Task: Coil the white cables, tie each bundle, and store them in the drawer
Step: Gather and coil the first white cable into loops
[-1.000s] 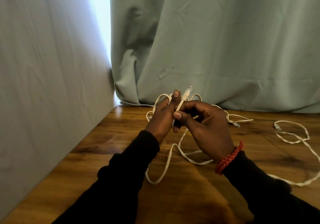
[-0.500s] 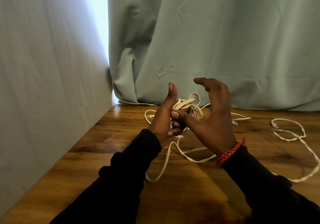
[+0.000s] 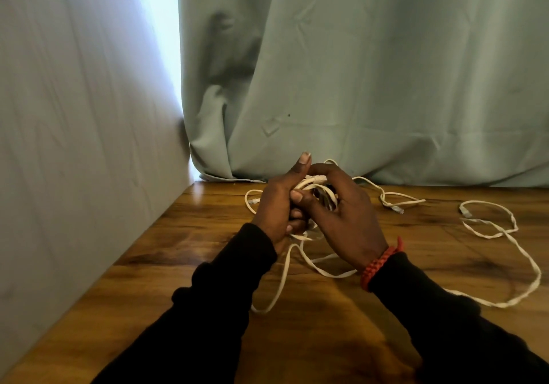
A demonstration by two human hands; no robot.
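White cable [image 3: 315,182] loops sit bunched between two hands above the wooden table [image 3: 190,244]. The left hand [image 3: 274,208] curls around the small coil, thumb sticking up. The right hand [image 3: 341,214] wraps its fingers over the loops too. This coil looks only partly made, because a long tail hangs down onto the table. Another loose cable [image 3: 502,235] lies far off to the right, not coiled. Nothing looks tied. I see no drawer.
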